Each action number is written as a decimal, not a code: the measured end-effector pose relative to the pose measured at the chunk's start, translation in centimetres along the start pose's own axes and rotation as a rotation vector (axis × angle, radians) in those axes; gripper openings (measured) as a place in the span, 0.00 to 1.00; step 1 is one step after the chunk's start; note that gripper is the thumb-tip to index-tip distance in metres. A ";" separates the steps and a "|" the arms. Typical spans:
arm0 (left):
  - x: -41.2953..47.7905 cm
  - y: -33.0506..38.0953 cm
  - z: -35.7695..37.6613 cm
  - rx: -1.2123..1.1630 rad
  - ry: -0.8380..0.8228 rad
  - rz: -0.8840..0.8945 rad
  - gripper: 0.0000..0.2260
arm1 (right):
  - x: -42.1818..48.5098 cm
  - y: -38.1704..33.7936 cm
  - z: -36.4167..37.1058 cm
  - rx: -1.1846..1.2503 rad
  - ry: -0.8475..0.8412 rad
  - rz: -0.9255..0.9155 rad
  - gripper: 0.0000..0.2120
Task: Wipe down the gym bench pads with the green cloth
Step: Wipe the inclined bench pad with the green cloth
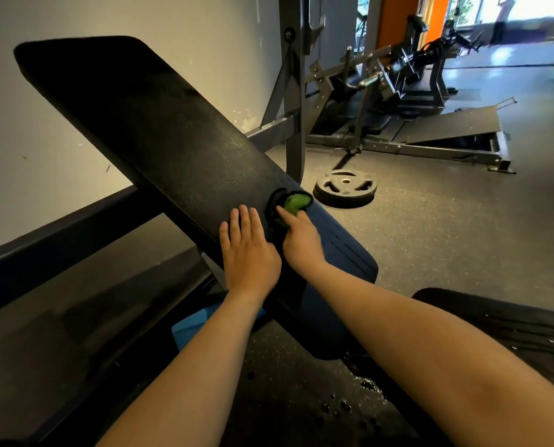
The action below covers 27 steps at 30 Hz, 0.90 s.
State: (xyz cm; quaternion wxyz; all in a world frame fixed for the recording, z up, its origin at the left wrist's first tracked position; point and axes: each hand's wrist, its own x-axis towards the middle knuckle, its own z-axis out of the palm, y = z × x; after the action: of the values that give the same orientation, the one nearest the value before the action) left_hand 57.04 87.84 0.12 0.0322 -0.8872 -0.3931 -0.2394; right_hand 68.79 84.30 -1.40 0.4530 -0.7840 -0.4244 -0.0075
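Bench pad [159, 130], black, inclined, left hand [249, 250] flat on it, grip apart, right hand [301, 241] beside, grip clamped on green cloth [296, 203] near pad's edge.

Your right hand [301, 243] shows only its forefinger. The other fingers curl out of sight under the bunched green cloth [296, 202], whose lower part is lost in dark shadow. Both forearms [204, 366] run off the bottom edge. Right of that hand, a black pad [511, 321] is cut by the frame. Far beyond the hand, a figure [498, 25] in bright light is too blurred to make out.
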 end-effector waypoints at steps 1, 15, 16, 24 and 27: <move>0.1 -0.1 0.0 0.000 -0.003 -0.005 0.31 | -0.6 -0.6 0.3 0.018 0.005 -0.050 0.27; 0.1 1.3 0.8 0.111 0.033 -0.104 0.26 | 2.1 5.5 -1.2 -0.019 -0.126 -0.388 0.27; 0.1 1.5 0.7 0.124 0.019 -0.122 0.26 | 2.9 6.2 -1.4 -0.022 -0.130 -0.348 0.27; -0.2 3.4 0.8 0.156 0.062 -0.339 0.25 | 6.4 11.1 -3.8 0.125 -0.131 -0.020 0.31; -1.2 4.5 1.5 0.085 0.059 -0.453 0.25 | 6.1 10.6 -3.5 0.173 -0.139 0.078 0.32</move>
State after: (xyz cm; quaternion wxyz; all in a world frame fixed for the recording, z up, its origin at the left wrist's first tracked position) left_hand 60.19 84.25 -1.14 0.0264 -0.7669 -0.5908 -0.2494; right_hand 81.10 83.38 -4.44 0.4882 -0.7566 -0.4230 0.1012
